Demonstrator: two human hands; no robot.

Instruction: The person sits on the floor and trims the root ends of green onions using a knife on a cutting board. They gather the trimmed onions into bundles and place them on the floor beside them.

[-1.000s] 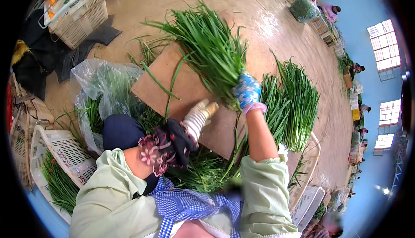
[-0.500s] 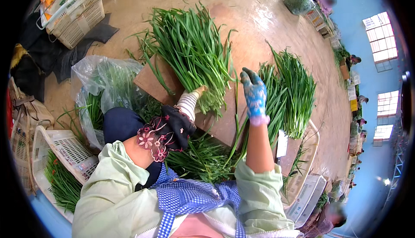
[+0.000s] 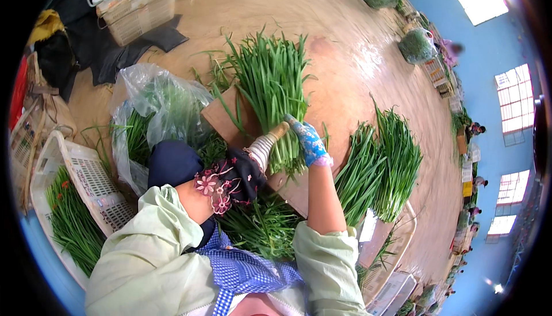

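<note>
A thick bunch of green garlic chives point(image 3: 270, 80) stands over a brown board point(image 3: 290, 194), leaves pointing away from me and pale stalk ends toward me. My left hand point(image 3: 269, 145), in a striped glove with a dark flowered sleeve cover, is closed round the stalks from the left. From the right, my right hand point(image 3: 309, 141) in a blue patterned glove grips the same stalks, thumb near the left fingers. Its far fingers are hidden behind the bunch. To the right lie more chives point(image 3: 397, 164) in a pile. Loose green leaves point(image 3: 259, 230) lie below my hands.
A clear plastic bag point(image 3: 129, 89) with greens sits left of the board. A white crate point(image 3: 95, 181) of chives stands at far left, another crate point(image 3: 141, 17) behind it. A pale crate point(image 3: 409, 224) lies at right, near a white flat piece point(image 3: 368, 227). People sit along the blue wall.
My right hand has moved left from beside the right-hand pile onto the bunch and closed on it. The bunch is gathered narrower and more upright. The view has shifted.
</note>
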